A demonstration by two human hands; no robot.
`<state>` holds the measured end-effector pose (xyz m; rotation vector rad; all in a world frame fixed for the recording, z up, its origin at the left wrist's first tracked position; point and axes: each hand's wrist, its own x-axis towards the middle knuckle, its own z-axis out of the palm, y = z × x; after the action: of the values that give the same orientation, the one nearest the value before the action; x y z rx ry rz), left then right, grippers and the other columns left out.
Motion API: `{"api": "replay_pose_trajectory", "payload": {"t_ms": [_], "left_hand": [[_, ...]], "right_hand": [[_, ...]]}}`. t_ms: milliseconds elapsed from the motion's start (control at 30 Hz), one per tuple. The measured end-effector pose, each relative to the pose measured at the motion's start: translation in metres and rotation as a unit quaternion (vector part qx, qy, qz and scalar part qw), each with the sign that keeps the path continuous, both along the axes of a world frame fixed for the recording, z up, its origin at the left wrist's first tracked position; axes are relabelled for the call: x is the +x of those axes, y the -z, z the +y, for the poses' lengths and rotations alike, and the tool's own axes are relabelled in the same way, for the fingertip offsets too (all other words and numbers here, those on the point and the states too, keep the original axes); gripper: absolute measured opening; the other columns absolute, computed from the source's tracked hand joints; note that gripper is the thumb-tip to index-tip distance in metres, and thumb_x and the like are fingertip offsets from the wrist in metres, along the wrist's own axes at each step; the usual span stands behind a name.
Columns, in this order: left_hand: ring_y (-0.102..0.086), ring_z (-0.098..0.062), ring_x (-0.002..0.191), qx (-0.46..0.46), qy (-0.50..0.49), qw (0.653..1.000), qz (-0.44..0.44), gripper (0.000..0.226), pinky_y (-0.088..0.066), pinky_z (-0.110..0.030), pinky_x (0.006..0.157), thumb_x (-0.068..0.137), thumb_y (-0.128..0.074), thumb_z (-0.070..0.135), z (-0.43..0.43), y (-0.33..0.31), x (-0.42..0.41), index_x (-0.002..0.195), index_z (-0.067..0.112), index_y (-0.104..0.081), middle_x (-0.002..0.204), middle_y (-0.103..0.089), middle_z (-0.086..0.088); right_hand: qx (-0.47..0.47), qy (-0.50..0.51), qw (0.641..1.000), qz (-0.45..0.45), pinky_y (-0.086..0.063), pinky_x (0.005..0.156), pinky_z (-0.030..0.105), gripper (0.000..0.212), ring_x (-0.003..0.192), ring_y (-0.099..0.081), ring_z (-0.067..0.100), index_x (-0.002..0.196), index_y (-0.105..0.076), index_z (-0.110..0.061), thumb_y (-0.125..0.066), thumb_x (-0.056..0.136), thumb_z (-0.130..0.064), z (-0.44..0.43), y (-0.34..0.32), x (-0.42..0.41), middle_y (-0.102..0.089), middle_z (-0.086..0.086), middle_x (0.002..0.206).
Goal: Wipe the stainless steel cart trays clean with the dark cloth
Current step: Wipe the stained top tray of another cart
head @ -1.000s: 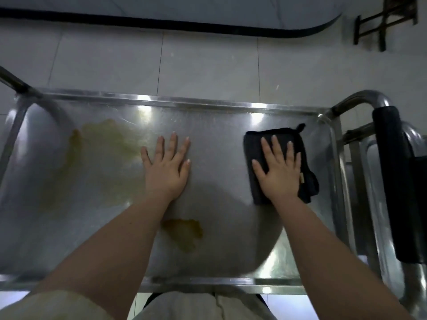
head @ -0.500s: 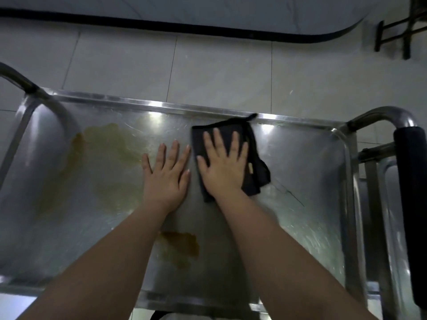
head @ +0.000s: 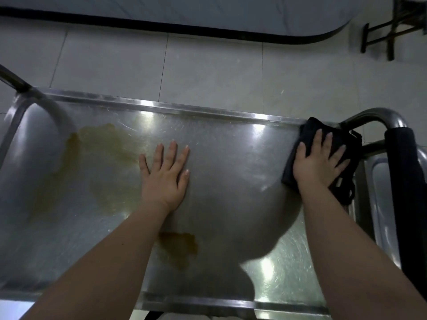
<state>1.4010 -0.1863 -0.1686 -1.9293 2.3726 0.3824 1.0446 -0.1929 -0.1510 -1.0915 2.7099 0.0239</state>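
A stainless steel cart tray (head: 231,125) fills the view, smeared with a wide yellowish stain (head: 101,158) on its left half and a smaller brown stain (head: 180,248) near the front. My left hand (head: 165,176) lies flat on the tray's middle, fingers straight. My right hand (head: 320,162) presses flat on the dark cloth (head: 346,144) in the tray's far right corner, against the rim. Part of the cloth hangs over the right edge.
A curved steel handle with a black padded grip (head: 406,181) stands at the cart's right end. A steel frame tube (head: 13,82) rises at the left end. Tiled floor (head: 208,65) lies beyond, with a dark-edged platform (head: 208,31) and dark furniture legs (head: 388,31) at the back.
My right hand slid the cloth from beside my left hand rightwards to the tray's far right corner. My left hand stayed flat in the same place.
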Motion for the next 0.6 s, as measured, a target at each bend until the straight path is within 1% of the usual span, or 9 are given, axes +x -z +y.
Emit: {"api": "replay_pose_trajectory", "payload": {"t_ms": [67, 100, 133, 200, 267, 300, 333, 467, 600], "left_hand": [[0.016, -0.022, 0.149, 0.003, 0.001, 1.000, -0.008, 0.058, 0.010, -0.058, 0.116, 0.097, -0.006, 0.054, 0.000, 0.001, 0.001, 0.152, 0.043, 0.011, 0.163, 0.013, 0.007], [0.017, -0.022, 0.148, 0.003, 0.001, 1.000, -0.009, 0.058, 0.011, -0.058, 0.116, 0.097, -0.006, 0.054, 0.000, 0.001, 0.001, 0.152, 0.043, 0.012, 0.163, 0.014, 0.007], [0.018, -0.022, 0.148, 0.003, 0.001, 1.000, -0.008, 0.058, 0.011, -0.057, 0.116, 0.097, -0.006, 0.054, 0.000, 0.001, 0.001, 0.152, 0.043, 0.013, 0.162, 0.015, 0.007], [0.016, -0.021, 0.149, 0.003, -0.001, 1.000, -0.007, 0.059, 0.010, -0.057, 0.116, 0.097, -0.006, 0.054, 0.000, 0.001, 0.001, 0.152, 0.043, 0.012, 0.162, 0.015, 0.008], [0.016, -0.020, 0.149, 0.001, -0.006, 1.000, -0.010, 0.059, 0.009, -0.057, 0.116, 0.097, -0.006, 0.054, 0.001, 0.001, 0.001, 0.153, 0.042, 0.010, 0.162, 0.015, 0.009], [0.016, -0.019, 0.149, 0.001, -0.008, 1.000, -0.011, 0.060, 0.009, -0.057, 0.116, 0.097, -0.006, 0.054, 0.000, 0.001, 0.001, 0.153, 0.041, 0.010, 0.162, 0.015, 0.009], [0.015, -0.019, 0.149, 0.001, -0.011, 1.000, -0.010, 0.061, 0.010, -0.056, 0.117, 0.097, -0.006, 0.054, 0.000, 0.001, 0.002, 0.153, 0.039, 0.010, 0.162, 0.015, 0.009], [0.014, -0.017, 0.149, 0.005, -0.018, 1.000, -0.004, 0.063, 0.010, -0.055, 0.117, 0.097, -0.008, 0.053, -0.001, 0.000, 0.001, 0.155, 0.033, 0.008, 0.162, 0.013, 0.009], [0.014, -0.019, 0.149, 0.002, -0.016, 1.000, -0.013, 0.063, 0.010, -0.057, 0.116, 0.096, -0.004, 0.051, -0.002, 0.000, 0.000, 0.155, 0.033, 0.010, 0.163, 0.014, 0.009]], "right_hand": [[-0.010, 0.014, 1.000, -0.013, 0.006, 0.116, 0.059, 0.066, 0.148, 0.006, 0.037, 0.155, -0.003, -0.034, -0.021, 0.096, -0.058, -0.018, 0.000, 0.036, 0.000, -0.007, 0.163], [-0.011, -0.009, 1.000, -0.012, 0.006, 0.115, 0.060, 0.067, 0.148, 0.005, 0.038, 0.155, -0.001, -0.034, -0.021, 0.096, -0.057, -0.028, 0.002, 0.059, 0.001, -0.007, 0.163], [-0.011, -0.054, 0.998, -0.007, 0.006, 0.115, 0.060, 0.067, 0.148, 0.005, 0.038, 0.155, 0.000, -0.034, -0.021, 0.096, -0.057, -0.038, 0.003, 0.086, 0.003, -0.007, 0.163], [-0.018, -0.192, 0.981, -0.003, 0.010, 0.113, 0.059, 0.066, 0.148, 0.007, 0.037, 0.154, 0.002, -0.035, -0.018, 0.096, -0.057, -0.053, 0.007, 0.140, 0.005, -0.010, 0.163], [-0.019, -0.339, 0.941, -0.014, 0.013, 0.114, 0.056, 0.064, 0.148, 0.009, 0.034, 0.154, 0.000, -0.037, -0.016, 0.095, -0.058, -0.066, 0.008, 0.179, 0.004, -0.011, 0.163], [-0.014, -0.388, 0.921, -0.018, 0.013, 0.115, 0.056, 0.064, 0.148, 0.009, 0.032, 0.154, 0.000, -0.038, -0.013, 0.095, -0.058, -0.072, 0.008, 0.186, 0.003, -0.011, 0.163], [-0.010, -0.414, 0.910, -0.020, 0.012, 0.115, 0.055, 0.064, 0.148, 0.009, 0.031, 0.154, -0.001, -0.038, -0.011, 0.095, -0.059, -0.077, 0.009, 0.188, 0.003, -0.011, 0.163], [-0.016, -0.428, 0.903, -0.016, 0.009, 0.117, 0.054, 0.063, 0.149, 0.006, 0.031, 0.154, -0.003, -0.038, -0.013, 0.096, -0.061, -0.057, 0.012, 0.173, -0.002, -0.010, 0.163], [-0.056, -0.464, 0.883, -0.032, -0.003, 0.118, 0.057, 0.062, 0.149, -0.002, 0.032, 0.155, -0.010, -0.035, -0.020, 0.098, -0.058, 0.040, 0.012, 0.166, -0.010, -0.006, 0.163]]}}
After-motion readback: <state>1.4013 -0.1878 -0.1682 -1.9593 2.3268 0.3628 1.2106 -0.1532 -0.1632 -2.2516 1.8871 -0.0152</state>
